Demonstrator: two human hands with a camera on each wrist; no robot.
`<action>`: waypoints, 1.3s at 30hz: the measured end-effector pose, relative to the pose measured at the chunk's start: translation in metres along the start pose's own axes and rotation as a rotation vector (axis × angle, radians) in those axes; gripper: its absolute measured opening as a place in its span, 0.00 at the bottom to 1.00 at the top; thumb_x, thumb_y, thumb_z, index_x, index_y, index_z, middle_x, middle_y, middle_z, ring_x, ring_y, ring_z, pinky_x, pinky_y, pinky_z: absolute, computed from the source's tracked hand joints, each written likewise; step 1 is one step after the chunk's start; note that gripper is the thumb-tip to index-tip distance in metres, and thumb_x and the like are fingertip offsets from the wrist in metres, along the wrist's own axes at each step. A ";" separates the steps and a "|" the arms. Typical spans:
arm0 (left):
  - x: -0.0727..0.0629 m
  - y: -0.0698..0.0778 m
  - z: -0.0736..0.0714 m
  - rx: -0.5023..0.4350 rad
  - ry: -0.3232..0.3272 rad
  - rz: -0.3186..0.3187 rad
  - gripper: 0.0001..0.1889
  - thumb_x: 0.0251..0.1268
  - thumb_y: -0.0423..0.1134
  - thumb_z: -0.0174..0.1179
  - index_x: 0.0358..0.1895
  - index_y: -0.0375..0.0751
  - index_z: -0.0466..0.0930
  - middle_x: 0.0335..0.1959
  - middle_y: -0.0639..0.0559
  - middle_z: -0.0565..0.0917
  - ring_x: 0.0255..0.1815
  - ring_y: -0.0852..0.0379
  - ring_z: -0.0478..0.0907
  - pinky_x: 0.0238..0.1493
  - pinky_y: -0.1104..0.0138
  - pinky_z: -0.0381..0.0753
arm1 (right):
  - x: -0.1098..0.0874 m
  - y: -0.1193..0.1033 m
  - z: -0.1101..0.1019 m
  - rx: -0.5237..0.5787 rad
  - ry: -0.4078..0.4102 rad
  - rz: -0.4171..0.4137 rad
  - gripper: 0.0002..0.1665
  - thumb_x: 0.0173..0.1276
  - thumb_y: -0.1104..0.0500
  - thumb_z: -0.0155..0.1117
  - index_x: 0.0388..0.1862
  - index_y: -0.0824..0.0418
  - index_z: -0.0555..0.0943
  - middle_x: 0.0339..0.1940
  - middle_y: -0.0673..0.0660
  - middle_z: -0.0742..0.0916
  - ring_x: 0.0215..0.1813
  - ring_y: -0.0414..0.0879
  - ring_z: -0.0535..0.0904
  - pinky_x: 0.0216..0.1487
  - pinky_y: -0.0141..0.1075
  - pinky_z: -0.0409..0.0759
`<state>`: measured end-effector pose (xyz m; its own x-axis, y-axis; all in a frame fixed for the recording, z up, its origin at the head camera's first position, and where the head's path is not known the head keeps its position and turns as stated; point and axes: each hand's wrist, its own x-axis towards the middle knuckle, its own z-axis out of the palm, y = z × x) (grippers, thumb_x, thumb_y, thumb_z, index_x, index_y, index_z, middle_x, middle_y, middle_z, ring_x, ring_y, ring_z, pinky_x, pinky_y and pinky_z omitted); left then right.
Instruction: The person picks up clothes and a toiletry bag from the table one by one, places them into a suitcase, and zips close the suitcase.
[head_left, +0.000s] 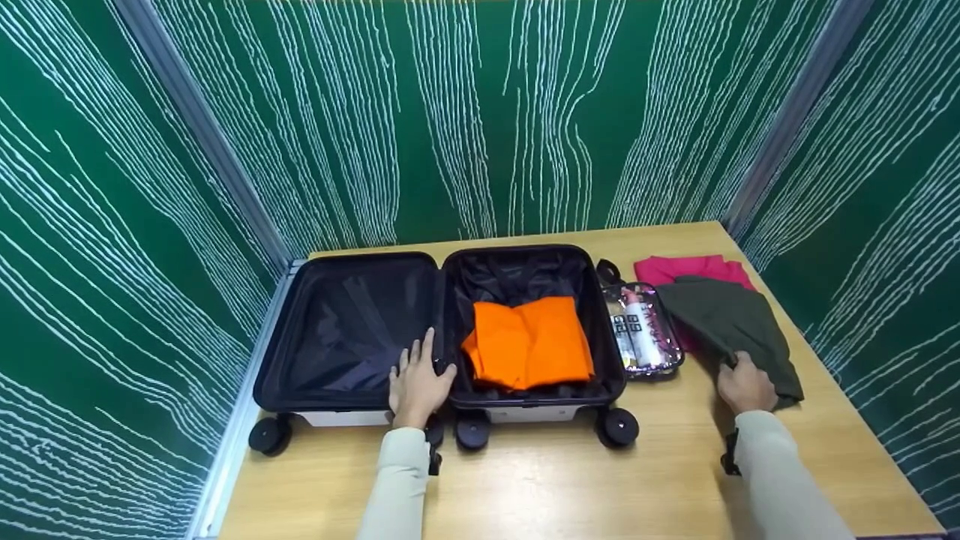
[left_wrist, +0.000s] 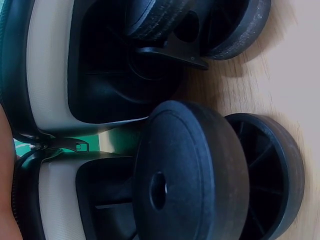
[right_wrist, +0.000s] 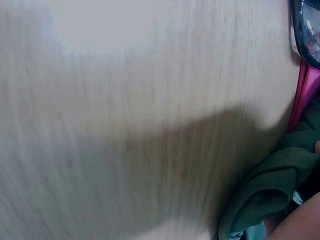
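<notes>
An open suitcase [head_left: 442,315] lies flat, with a folded orange garment [head_left: 529,341] in its right half. My left hand [head_left: 421,382] rests with spread fingers on the near inner edge of the left half, close to the hinge line. To the right, my right hand [head_left: 746,384] grips the near edge of a dark green folded garment [head_left: 739,322], whose edge is lifted a little. Under the green garment lies a pink garment [head_left: 690,268], showing at the back. In the right wrist view the green cloth [right_wrist: 270,187] bunches beside the fingers.
A clear toiletry bag [head_left: 643,330] with bottles stands against the suitcase's right side. Black wheels [head_left: 619,427] stick out toward the near side of the wooden table [head_left: 540,487]. A zipper pull [left_wrist: 75,145] hangs between the suitcase halves. Green patterned walls [head_left: 495,120] enclose the table.
</notes>
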<state>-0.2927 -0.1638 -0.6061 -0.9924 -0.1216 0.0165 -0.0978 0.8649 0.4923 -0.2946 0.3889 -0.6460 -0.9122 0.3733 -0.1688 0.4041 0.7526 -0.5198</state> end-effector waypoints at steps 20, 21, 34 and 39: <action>0.000 0.000 -0.001 0.006 0.005 0.013 0.43 0.67 0.60 0.58 0.83 0.62 0.51 0.81 0.43 0.64 0.82 0.37 0.57 0.78 0.35 0.54 | 0.004 0.004 0.000 0.083 -0.001 0.038 0.37 0.80 0.45 0.32 0.75 0.70 0.62 0.67 0.83 0.72 0.64 0.81 0.70 0.60 0.70 0.71; 0.000 0.000 0.000 0.006 0.009 0.015 0.43 0.67 0.60 0.58 0.83 0.62 0.51 0.81 0.43 0.64 0.82 0.37 0.57 0.78 0.35 0.54 | 0.005 0.005 0.000 0.086 -0.001 0.038 0.38 0.80 0.44 0.32 0.75 0.70 0.62 0.67 0.83 0.72 0.64 0.81 0.70 0.60 0.70 0.71; 0.000 -0.001 -0.001 0.010 0.009 0.011 0.43 0.67 0.60 0.58 0.83 0.62 0.51 0.81 0.43 0.64 0.82 0.37 0.57 0.78 0.36 0.54 | 0.002 0.003 -0.001 0.093 0.001 0.047 0.39 0.81 0.44 0.31 0.76 0.73 0.60 0.69 0.83 0.70 0.66 0.81 0.69 0.63 0.70 0.70; 0.000 -0.001 -0.001 0.015 0.004 0.008 0.43 0.67 0.60 0.58 0.83 0.62 0.51 0.81 0.43 0.64 0.82 0.37 0.57 0.78 0.36 0.54 | 0.001 0.002 0.000 0.089 -0.014 0.061 0.40 0.82 0.44 0.31 0.79 0.72 0.56 0.71 0.83 0.68 0.68 0.81 0.67 0.66 0.70 0.68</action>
<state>-0.2922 -0.1645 -0.6058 -0.9929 -0.1162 0.0241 -0.0906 0.8729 0.4794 -0.2944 0.3911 -0.6474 -0.8874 0.4087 -0.2132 0.4516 0.6774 -0.5806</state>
